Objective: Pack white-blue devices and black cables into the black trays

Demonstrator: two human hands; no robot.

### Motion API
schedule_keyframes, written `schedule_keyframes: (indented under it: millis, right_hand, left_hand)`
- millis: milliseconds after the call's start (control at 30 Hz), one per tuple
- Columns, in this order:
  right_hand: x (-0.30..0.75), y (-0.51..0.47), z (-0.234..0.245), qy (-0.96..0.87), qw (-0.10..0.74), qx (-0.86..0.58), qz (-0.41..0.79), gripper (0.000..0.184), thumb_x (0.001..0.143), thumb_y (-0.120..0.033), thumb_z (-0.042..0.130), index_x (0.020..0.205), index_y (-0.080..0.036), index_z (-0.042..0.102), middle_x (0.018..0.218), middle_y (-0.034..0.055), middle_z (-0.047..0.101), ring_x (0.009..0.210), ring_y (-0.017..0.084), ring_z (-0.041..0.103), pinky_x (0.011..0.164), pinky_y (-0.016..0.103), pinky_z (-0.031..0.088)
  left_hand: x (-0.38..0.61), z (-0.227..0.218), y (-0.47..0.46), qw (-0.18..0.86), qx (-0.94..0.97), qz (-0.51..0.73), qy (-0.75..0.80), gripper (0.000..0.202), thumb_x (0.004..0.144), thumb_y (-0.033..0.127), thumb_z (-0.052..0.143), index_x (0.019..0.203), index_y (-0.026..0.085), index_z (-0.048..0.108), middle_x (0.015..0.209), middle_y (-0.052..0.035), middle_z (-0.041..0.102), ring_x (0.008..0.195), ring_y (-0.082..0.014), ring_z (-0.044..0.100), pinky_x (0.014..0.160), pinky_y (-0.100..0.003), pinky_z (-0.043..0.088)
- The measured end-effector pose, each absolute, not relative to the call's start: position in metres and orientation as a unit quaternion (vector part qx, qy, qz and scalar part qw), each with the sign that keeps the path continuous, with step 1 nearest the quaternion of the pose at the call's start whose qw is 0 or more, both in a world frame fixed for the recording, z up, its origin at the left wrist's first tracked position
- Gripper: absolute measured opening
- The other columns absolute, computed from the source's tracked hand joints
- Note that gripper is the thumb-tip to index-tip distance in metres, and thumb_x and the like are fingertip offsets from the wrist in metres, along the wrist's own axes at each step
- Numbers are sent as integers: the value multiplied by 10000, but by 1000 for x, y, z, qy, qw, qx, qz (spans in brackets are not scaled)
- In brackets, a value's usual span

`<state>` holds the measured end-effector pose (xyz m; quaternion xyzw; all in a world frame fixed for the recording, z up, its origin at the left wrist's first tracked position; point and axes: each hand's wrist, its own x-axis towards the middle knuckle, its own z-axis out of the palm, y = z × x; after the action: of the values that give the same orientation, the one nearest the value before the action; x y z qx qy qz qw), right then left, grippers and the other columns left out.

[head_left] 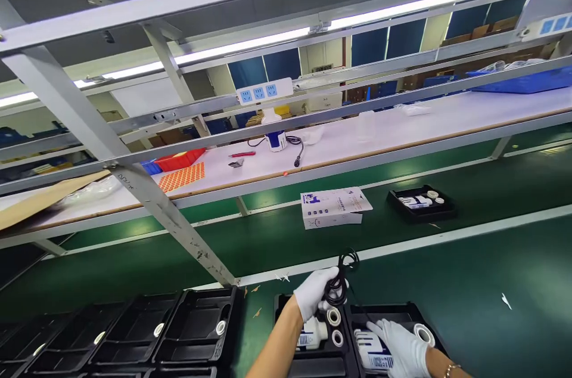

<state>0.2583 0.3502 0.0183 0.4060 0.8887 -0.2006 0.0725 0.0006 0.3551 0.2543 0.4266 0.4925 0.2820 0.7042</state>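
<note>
My left hand [314, 293], in a white glove, is closed around a coiled black cable [337, 288] above a black tray [319, 365]. Inside that tray lies a white device [311, 334] with blue markings, beside two white rings [333, 316]. To the right, my gloved right hand [404, 349] is closed over a second white device [370, 353] with blue stripes, in another black tray [413, 308]. A strand of cable runs from the coil toward this hand. A white ring [423, 335] sits at its right. The palm hides part of the device.
Several black trays [192, 330] holding white rings stand at the left. Farther back on the green surface are a printed box sleeve [335, 206] and a filled black tray [420, 205]. A metal post [179, 229] and a shelf [330, 157] stand ahead.
</note>
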Motion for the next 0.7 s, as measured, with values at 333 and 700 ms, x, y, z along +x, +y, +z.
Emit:
schedule_keyframes:
  millis: [333, 700]
  right_hand:
    - [227, 345, 29, 834, 61, 521, -172, 1023, 297, -91, 773, 1314, -187, 736, 1363, 277, 667, 1251, 585, 593, 1068, 676, 484]
    - [244, 360, 226, 809, -296, 434, -262, 424, 847, -417, 612, 1190, -203, 739, 1291, 151, 731, 1276, 379, 627, 1165, 630, 433]
  left_hand:
    - [10, 272, 375, 692, 448, 264, 500, 540, 724, 717, 627, 759, 182, 561, 503, 85, 406, 383, -42, 258, 416, -254, 61]
    - [36, 285, 353, 666, 520, 181, 504, 426, 901, 577, 565, 685, 210, 545, 472, 41, 488, 398, -87, 301, 451, -268, 155]
